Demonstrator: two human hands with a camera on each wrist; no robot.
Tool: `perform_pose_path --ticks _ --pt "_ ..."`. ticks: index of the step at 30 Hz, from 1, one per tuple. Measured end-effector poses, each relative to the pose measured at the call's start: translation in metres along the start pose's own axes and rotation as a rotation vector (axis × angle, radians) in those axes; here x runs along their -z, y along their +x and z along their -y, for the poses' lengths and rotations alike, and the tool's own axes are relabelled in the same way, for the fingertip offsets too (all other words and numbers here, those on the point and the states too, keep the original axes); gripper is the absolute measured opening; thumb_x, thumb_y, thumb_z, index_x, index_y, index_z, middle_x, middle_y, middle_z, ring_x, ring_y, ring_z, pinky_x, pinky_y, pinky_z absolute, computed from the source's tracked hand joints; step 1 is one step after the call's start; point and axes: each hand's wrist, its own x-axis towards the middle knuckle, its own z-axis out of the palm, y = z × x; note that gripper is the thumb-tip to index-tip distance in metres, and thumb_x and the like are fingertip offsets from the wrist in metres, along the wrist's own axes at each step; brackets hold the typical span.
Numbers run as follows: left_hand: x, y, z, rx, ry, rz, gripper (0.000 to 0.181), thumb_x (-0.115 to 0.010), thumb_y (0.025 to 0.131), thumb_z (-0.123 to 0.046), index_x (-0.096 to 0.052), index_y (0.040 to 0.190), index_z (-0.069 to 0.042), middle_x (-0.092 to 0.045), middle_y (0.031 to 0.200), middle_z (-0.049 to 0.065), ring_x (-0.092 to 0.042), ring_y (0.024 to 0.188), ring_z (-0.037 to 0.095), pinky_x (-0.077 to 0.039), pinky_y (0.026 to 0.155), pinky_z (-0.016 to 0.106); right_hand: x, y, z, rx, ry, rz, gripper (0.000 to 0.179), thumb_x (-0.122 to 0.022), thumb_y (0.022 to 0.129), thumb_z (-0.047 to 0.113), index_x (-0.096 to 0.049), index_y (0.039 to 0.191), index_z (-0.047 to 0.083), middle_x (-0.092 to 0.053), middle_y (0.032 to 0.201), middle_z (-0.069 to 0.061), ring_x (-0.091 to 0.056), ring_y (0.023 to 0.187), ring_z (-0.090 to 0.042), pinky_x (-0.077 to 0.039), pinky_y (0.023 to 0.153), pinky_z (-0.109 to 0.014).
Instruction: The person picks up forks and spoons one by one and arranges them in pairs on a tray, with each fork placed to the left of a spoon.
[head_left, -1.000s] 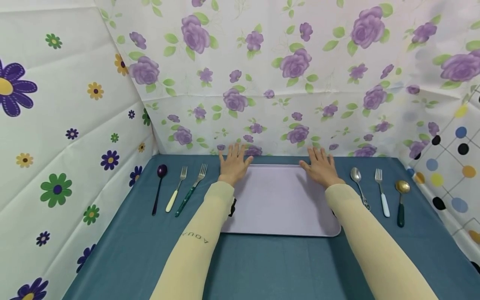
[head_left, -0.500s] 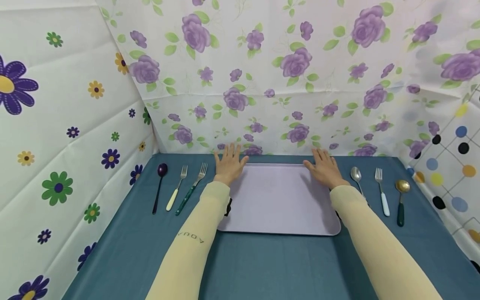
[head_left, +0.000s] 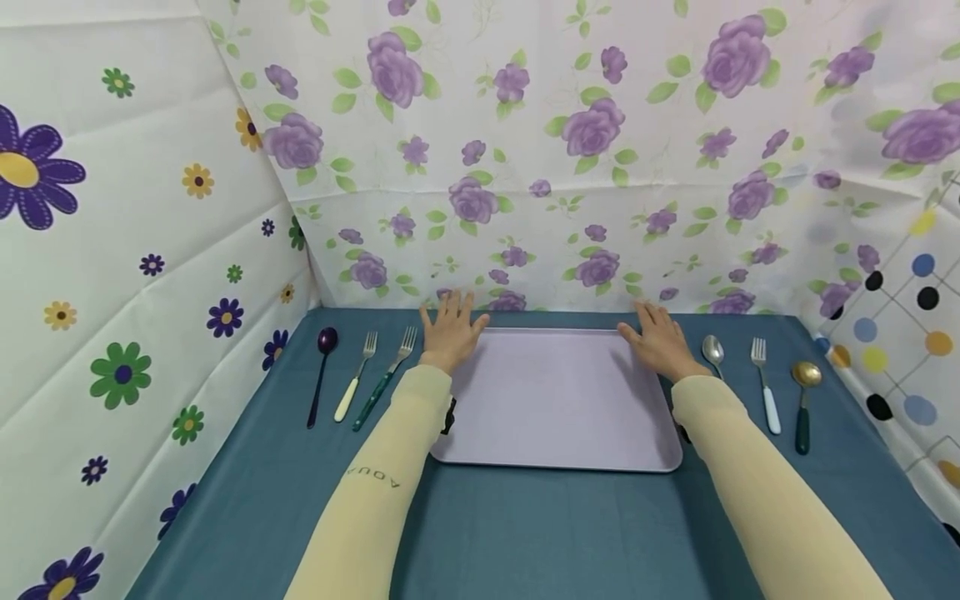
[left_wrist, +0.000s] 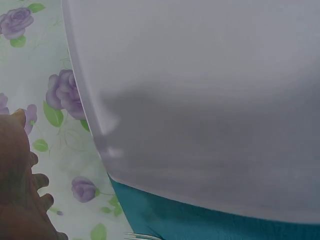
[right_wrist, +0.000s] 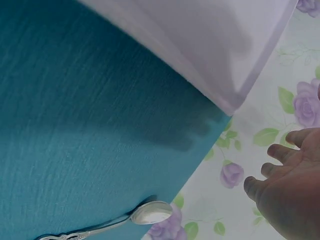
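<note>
A pale lilac rectangular tray (head_left: 555, 400) lies flat on the blue-green tablecloth. Over its far left corner is my left hand (head_left: 452, 335), fingers straight and spread, holding nothing. My right hand (head_left: 662, 340) is held likewise near the far right corner. Both wrist views show a gap between each hand and the tray, with the hands' shadows falling on it. Closest to the left hand is a fork with a green handle (head_left: 385, 379). A silver spoon (head_left: 712, 350) lies beside the right hand, its handle partly covered by my sleeve in the head view.
Left of the tray also lie a dark purple spoon (head_left: 321, 375) and a cream-handled fork (head_left: 356, 379). On the right are a white-handled fork (head_left: 765, 387) and a gold spoon with a dark green handle (head_left: 804, 408). Flower-patterned sheets (head_left: 525, 167) stand at the back and left.
My hands have moved apart, the left one leftward and the right one rightward. Tray and cutlery look unmoved, apart from a slight shift of the head view.
</note>
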Motion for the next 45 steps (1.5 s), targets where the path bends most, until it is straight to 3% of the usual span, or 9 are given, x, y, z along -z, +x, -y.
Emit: perform_pose_path --ticks 5,9,14,19,29,39,45 --pt "-0.004 0.005 0.007 0.006 -0.008 0.016 0.071 -0.027 0.111 -0.056 -0.014 0.169 -0.017 -0.01 0.174 0.011 -0.003 0.16 0.032 0.003 0.122 0.067 0.002 -0.001 -0.006 0.002 0.002 0.001 0.082 -0.03 0.112 0.054 -0.004 0.165 -0.003 -0.003 0.167 -0.034 0.003 0.153 -0.054 0.001 0.12 -0.069" --pt "-0.003 0.003 0.009 0.01 -0.016 0.01 0.07 -0.028 0.111 -0.055 -0.015 0.169 -0.017 -0.01 0.174 0.01 -0.004 0.16 0.032 0.004 0.122 0.066 0.001 -0.001 -0.01 -0.025 0.026 -0.004 0.082 -0.03 0.112 0.052 -0.005 0.165 -0.005 -0.005 0.165 -0.037 -0.004 0.151 -0.059 -0.007 0.118 -0.072" --pt "-0.003 0.0 0.012 0.021 -0.012 -0.01 0.07 -0.03 0.112 -0.054 -0.018 0.169 -0.016 -0.013 0.174 0.012 -0.009 0.159 0.035 0.0 0.122 0.067 0.003 -0.002 -0.011 -0.077 0.037 0.003 0.082 -0.03 0.112 0.052 -0.007 0.164 -0.007 -0.011 0.16 -0.043 -0.014 0.144 -0.066 -0.017 0.113 -0.076" --pt "-0.002 -0.004 0.015 0.026 -0.014 -0.013 0.069 -0.031 0.112 -0.053 -0.019 0.169 -0.016 -0.016 0.173 0.014 -0.011 0.159 0.036 -0.003 0.122 0.068 0.004 -0.004 -0.01 -0.108 0.034 0.024 0.083 -0.029 0.112 0.052 -0.01 0.161 -0.012 -0.013 0.157 -0.047 -0.015 0.143 -0.067 -0.019 0.113 -0.076" --pt "-0.002 -0.007 0.022 0.042 -0.015 -0.012 0.07 -0.033 0.111 -0.054 -0.021 0.168 -0.016 -0.018 0.172 0.015 -0.015 0.158 0.037 -0.008 0.121 0.07 0.001 -0.008 -0.014 -0.176 0.091 0.063 0.079 -0.028 0.113 0.044 -0.022 0.153 -0.024 -0.024 0.153 -0.048 -0.023 0.143 -0.064 -0.025 0.115 -0.07" --pt "0.0 -0.008 0.03 0.05 -0.025 -0.009 0.07 -0.034 0.111 -0.054 -0.022 0.168 -0.016 -0.019 0.171 0.017 -0.016 0.158 0.038 -0.007 0.121 0.071 -0.002 -0.012 -0.019 -0.204 0.15 0.077 0.074 -0.029 0.113 0.043 -0.033 0.151 -0.021 -0.038 0.148 -0.044 -0.042 0.135 -0.058 -0.039 0.109 -0.066" --pt "-0.001 -0.009 0.035 0.041 -0.012 -0.039 0.07 -0.034 0.111 -0.055 -0.023 0.168 -0.016 -0.022 0.171 0.017 -0.019 0.157 0.038 -0.009 0.12 0.072 -0.005 -0.013 -0.021 -0.21 0.161 0.083 0.071 -0.03 0.114 0.042 -0.04 0.149 -0.019 -0.047 0.142 -0.042 -0.057 0.121 -0.052 -0.05 0.098 -0.06"
